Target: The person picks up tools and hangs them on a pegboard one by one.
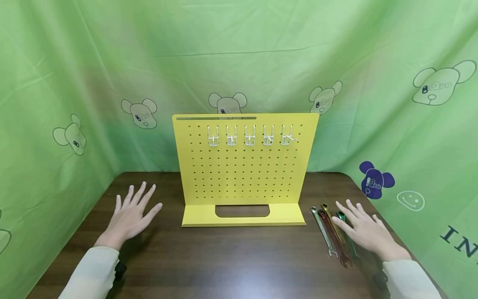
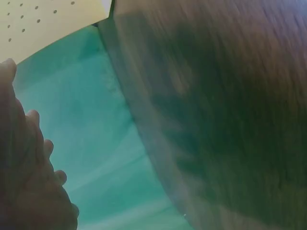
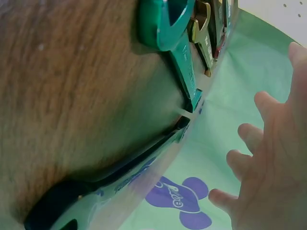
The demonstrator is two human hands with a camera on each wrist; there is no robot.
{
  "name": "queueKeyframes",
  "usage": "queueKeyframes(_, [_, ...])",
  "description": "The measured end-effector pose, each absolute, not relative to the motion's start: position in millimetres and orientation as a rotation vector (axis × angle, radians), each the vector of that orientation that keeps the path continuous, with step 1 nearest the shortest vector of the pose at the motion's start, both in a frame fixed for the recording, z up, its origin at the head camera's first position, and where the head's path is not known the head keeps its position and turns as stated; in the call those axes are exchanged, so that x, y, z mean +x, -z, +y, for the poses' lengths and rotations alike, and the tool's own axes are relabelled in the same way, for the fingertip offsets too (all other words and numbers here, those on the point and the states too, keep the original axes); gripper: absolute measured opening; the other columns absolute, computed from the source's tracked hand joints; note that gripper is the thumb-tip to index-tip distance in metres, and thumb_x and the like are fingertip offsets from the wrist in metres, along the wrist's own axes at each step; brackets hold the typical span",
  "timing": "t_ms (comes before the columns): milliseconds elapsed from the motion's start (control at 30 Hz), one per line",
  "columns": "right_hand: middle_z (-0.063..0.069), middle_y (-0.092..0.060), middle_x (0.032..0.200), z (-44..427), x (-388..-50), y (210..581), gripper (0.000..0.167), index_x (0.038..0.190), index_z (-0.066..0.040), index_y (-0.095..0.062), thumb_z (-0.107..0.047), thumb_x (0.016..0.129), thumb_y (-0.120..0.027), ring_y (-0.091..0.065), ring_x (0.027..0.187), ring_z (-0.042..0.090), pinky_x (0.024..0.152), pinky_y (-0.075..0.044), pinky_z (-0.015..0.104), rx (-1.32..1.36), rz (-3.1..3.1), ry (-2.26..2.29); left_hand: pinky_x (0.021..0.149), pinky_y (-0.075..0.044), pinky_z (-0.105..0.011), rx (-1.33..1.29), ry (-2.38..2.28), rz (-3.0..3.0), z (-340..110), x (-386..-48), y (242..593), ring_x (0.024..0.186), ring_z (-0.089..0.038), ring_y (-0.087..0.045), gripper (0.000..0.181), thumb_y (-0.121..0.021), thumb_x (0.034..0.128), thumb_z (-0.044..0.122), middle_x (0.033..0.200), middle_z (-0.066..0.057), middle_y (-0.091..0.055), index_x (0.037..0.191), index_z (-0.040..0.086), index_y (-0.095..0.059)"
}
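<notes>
Although the right hand (image 1: pixel 364 228) hangs directly over the tools, its fingers are spread apart and pinch nothing; the right wrist view shows them clear of the metal. The left hand (image 1: pixel 128 218) is likewise splayed and bare, at the left side of the wood-grain table (image 1: pixel 224 257) — whether its palm touches the surface is hard to tell.

Below and beside the right hand lie the combination wrenches, roughly side by side: a silver wrench (image 1: pixel 324 232) outermost, then a red wrench (image 1: pixel 333 236), a gold wrench (image 3: pixel 205 45) and a green wrench (image 3: pixel 184 62). The right wrist view adds a dark-edged wrench (image 3: pixel 122 179), set a little apart from the green one.

Each looks like solid metal, so it should feel stiff, dense for its size and hard to damage. The polished finish may slip under dry fingertips, and the flat shanks leave little edge to get under. Mid-shank seems the balanced place to pinch, thumb against fingers across the narrow sides — leaving the ring end free. Silver and red lie so close that a wide pinch could catch both.

Farther out, a yellow pegboard (image 1: pixel 242 170) stands upright with five wire hooks (image 1: pixel 250 144) in a row, before a green curtain (image 1: pixel 261 74).
</notes>
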State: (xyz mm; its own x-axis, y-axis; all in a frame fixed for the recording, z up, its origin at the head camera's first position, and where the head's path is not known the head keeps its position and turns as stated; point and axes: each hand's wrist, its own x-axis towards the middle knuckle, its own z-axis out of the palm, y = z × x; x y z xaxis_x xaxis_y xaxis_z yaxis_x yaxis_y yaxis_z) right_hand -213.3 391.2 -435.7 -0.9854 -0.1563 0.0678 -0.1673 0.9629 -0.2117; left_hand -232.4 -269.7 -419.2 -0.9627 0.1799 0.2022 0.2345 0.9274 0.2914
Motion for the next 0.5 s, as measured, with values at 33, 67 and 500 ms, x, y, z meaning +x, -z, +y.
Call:
queueKeyframes(33, [0.028,-0.019,0.160,391.2,-213.2,436.0,0.071,0.161,-0.018,-0.021,-0.058,0.104,-0.037,-0.016,0.142,0.055,0.100,-0.012,0.082,0.251,-3.065,-0.347,0.109,0.007,-0.074,-0.310,0.514,-2.926,-269.8,-233.3,420.3,0.148,-0.046,0.005,0.073,-0.036,0.1034,0.061,0.167,-0.014,-0.004,0.162,0.026,-0.011])
queueKeyframes(67, [0.028,-0.018,0.160,391.2,-213.3,436.3,0.071,0.161,-0.018,-0.020,-0.057,0.105,-0.037,-0.016,0.142,0.055,0.100,-0.013,0.082,0.249,-3.066,-0.356,0.108,0.009,-0.074,-0.303,0.560,-2.935,-270.0,-234.2,421.2,0.148,-0.046,0.006,0.073,-0.034,0.1038,0.061,0.167,-0.014,-0.003,0.162,0.026,-0.009])
queueKeyframes(500, [0.032,-0.017,0.158,390.4,-217.2,437.3,0.068,0.161,-0.013,-0.019,-0.052,0.107,-0.034,-0.016,0.141,0.057,0.092,-0.014,0.086,0.245,-3.085,-0.546,0.107,0.010,-0.075,-0.275,0.999,-2.931,-266.2,-241.2,418.6,0.146,-0.048,0.012,0.070,-0.026,0.1067,0.057,0.166,-0.016,0.005,0.162,0.022,0.000])
